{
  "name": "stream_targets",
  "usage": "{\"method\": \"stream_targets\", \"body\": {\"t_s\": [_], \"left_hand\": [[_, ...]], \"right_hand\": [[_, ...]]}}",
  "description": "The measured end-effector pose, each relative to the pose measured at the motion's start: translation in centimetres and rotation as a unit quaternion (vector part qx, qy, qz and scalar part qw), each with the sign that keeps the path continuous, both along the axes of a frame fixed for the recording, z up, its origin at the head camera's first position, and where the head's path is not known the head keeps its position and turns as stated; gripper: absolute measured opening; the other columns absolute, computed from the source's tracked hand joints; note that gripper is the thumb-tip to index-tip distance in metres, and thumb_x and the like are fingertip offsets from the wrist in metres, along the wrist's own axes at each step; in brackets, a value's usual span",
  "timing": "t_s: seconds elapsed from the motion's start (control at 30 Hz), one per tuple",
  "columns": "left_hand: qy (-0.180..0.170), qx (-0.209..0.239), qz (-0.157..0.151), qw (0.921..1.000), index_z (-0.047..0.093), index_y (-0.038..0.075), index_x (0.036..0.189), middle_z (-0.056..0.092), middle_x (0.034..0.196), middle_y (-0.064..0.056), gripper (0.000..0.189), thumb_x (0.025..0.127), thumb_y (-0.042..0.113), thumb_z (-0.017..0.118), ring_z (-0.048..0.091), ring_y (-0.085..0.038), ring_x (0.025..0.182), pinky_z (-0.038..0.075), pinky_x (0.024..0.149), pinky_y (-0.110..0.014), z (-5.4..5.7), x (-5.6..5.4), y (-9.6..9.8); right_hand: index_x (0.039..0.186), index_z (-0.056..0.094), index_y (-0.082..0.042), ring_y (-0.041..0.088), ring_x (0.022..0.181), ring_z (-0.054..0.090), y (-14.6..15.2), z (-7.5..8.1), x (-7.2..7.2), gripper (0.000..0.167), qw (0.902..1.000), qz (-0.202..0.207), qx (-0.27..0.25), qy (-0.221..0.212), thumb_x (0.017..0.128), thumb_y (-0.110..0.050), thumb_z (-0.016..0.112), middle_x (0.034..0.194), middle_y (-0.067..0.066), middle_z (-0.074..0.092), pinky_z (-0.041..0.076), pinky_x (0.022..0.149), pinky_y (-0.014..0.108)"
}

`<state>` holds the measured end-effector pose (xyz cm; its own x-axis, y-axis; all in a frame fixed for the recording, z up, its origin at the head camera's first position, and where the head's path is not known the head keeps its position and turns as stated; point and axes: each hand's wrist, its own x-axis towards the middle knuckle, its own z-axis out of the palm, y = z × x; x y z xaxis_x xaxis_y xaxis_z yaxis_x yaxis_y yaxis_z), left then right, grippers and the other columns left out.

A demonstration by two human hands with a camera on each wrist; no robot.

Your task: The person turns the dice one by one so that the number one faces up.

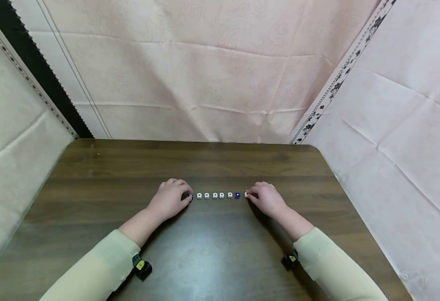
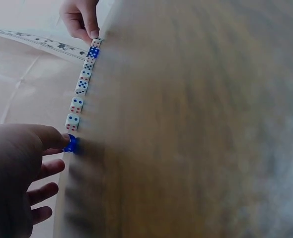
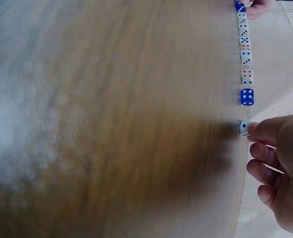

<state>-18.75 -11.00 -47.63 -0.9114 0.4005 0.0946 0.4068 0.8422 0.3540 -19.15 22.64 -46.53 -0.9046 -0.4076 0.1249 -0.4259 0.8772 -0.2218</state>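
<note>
A straight row of small dice runs across the table in the head view. At its left end my left hand [image 1: 170, 198] pinches a blue die [image 2: 71, 144] between thumb and forefinger, the other fingers spread loosely behind. Several white dice [image 1: 214, 195] with blue and red pips stand in the middle, small gaps between some of them. A second blue die [image 3: 247, 97] sits toward the right of the row. My right hand [image 1: 267, 199] pinches a white die [image 3: 244, 127] at the right end, a little apart from that blue die.
The brown wood-grain table [image 1: 204, 163] has rounded far corners. A pale cloth [image 1: 204, 75] hangs behind its far edge, and white sheets [image 1: 404, 138] with patterned borders flank the sides. Dark wrist cameras [image 1: 142, 268] sit at both cuffs, above the tabletop.
</note>
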Motion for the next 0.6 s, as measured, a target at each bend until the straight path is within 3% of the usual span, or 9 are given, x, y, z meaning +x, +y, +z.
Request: {"method": "stream_targets", "body": {"t_s": [0.6], "left_hand": [[-0.001,0.007,-0.004,1.0000,0.071,0.024,0.098,0.064,0.120,-0.001,0.006,0.096,0.028,0.067,0.050,-0.032,0.121,0.035,0.103,-0.054,0.35,0.17,-0.11]], "right_hand": [[0.097,0.078,-0.011,0.021,0.088,0.063,-0.10,0.13,0.05,0.010,1.0000,0.006,0.000,0.003,0.092,-0.018,0.072,0.089,-0.001,0.069,0.047,0.086,0.045]]}}
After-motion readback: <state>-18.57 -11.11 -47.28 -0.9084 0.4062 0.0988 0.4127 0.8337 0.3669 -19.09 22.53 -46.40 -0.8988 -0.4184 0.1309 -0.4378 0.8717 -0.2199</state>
